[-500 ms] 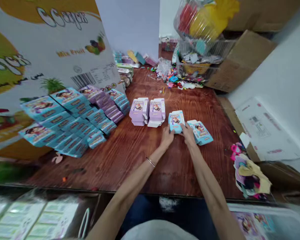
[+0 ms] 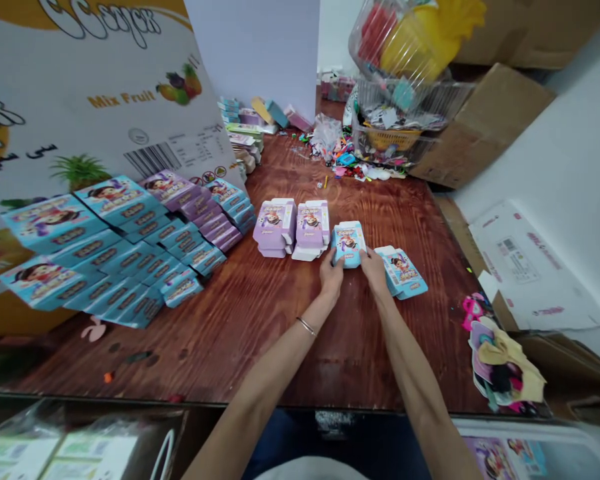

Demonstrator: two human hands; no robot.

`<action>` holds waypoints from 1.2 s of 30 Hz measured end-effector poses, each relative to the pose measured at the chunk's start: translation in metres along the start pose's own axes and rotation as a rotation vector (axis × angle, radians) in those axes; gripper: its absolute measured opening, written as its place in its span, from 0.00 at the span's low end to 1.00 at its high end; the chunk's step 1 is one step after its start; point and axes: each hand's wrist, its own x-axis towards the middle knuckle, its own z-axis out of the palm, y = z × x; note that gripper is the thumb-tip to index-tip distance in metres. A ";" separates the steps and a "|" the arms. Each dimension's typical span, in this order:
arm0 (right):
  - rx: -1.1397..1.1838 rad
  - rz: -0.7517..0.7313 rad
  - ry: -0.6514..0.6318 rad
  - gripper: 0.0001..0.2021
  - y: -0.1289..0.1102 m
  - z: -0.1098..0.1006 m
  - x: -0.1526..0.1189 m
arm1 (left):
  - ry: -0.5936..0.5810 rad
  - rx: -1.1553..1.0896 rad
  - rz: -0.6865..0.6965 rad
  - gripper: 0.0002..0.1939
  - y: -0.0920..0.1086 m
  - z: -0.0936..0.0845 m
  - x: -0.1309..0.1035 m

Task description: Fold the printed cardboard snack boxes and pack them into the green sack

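A small blue printed box (image 2: 349, 244) stands upright on the wooden table between my hands. My left hand (image 2: 332, 272) grips its lower left side, and my right hand (image 2: 373, 268) grips its lower right side. Flat blue cartons (image 2: 405, 272) lie overlapping just right of my right hand. Two stacks of purple boxes, one on the left (image 2: 275, 225) and one nearer (image 2: 312, 227), sit left of the blue box with end flaps open.
Many blue and purple boxes (image 2: 125, 247) are piled at the left against a large carton (image 2: 130, 127). Clear baskets (image 2: 405, 120) and loose trinkets stand at the back. Fabric scraps (image 2: 505, 367) lie by the right edge.
The view has shifted slightly. Both hands remain on the blue box, with my right hand now more along its right side and its fingers less across the front.
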 end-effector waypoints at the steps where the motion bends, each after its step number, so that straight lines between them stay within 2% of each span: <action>1: -0.080 -0.003 0.015 0.17 -0.006 0.000 0.006 | 0.002 -0.006 0.002 0.23 -0.001 0.000 0.000; 7: -0.388 -0.010 0.071 0.19 -0.036 0.009 0.035 | 0.021 0.005 0.016 0.24 -0.006 0.001 -0.002; 15: -0.541 -0.038 0.085 0.21 -0.037 0.013 0.033 | 0.031 0.073 0.031 0.24 -0.005 0.000 -0.003; 22: -0.526 0.004 0.162 0.21 -0.044 0.021 0.038 | 0.080 0.141 0.023 0.26 0.009 0.011 -0.011; 25: -0.494 0.030 0.193 0.20 -0.047 0.029 0.043 | 0.102 0.172 -0.029 0.31 0.014 0.015 -0.022; 28: -0.461 0.049 0.203 0.21 -0.047 0.036 0.047 | 0.076 0.188 -0.092 0.32 0.018 0.013 -0.031; 33: -0.416 0.023 0.161 0.23 -0.043 0.039 0.051 | 0.000 0.176 -0.134 0.33 0.022 0.009 -0.031; 36: -0.399 -0.023 0.087 0.22 -0.042 0.029 0.050 | -0.012 0.155 -0.143 0.35 0.025 0.009 -0.029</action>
